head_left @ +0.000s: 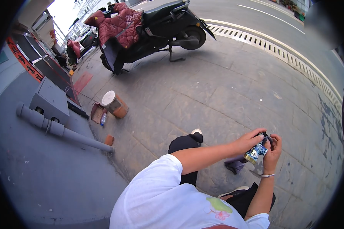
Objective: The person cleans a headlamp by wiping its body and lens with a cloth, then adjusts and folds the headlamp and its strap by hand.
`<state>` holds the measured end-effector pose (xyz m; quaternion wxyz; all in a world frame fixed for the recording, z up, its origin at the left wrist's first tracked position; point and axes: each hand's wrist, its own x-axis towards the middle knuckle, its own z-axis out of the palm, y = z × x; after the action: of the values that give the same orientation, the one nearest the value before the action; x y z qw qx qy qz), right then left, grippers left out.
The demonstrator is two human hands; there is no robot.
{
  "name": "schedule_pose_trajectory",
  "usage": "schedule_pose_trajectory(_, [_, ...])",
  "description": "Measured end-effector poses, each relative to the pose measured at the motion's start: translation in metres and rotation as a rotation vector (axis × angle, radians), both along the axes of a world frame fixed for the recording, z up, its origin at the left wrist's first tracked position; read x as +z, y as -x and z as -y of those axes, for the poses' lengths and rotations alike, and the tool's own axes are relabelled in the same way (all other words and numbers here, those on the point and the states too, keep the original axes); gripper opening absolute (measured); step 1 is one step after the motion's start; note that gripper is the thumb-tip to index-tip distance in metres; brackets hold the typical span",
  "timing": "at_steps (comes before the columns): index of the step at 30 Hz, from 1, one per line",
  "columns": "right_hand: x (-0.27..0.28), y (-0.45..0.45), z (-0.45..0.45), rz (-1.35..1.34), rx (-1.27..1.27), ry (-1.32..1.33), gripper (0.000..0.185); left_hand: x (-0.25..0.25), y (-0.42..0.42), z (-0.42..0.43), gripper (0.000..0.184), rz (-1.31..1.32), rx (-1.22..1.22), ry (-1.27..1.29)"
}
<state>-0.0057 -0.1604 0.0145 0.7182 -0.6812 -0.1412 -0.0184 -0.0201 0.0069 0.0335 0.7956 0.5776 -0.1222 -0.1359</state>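
Both of my hands meet at the right of the head view, over the paving. Between them is a small blue-and-white patterned object with a gold-coloured round end; its exact kind is unclear. My left hand grips it from the left, fingers over its top. My right hand, with a bracelet at the wrist, curls round its right side, where a dark, strap-like part shows. A dark purplish item, perhaps cloth, is below the hands. My fingers partly hide the patterned object.
A scooter with a red quilted cover stands ahead. To the left are a round container with a pale top, a dustpan-like item, a brick and a grey wall pipe. A slotted drain borders the road.
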Motion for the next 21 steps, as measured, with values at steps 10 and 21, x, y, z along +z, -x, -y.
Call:
schedule_pose_trajectory(10, [0.016,0.003,-0.003,0.019,0.042,0.089,0.029,-0.003,-0.003,0.002,0.048,-0.020,0.062,-0.090])
schedule_pose_trajectory(21, [0.021,0.006,-0.009,0.073,0.029,0.067,0.034,0.004,-0.002,-0.002,0.046,-0.191,0.069,0.033])
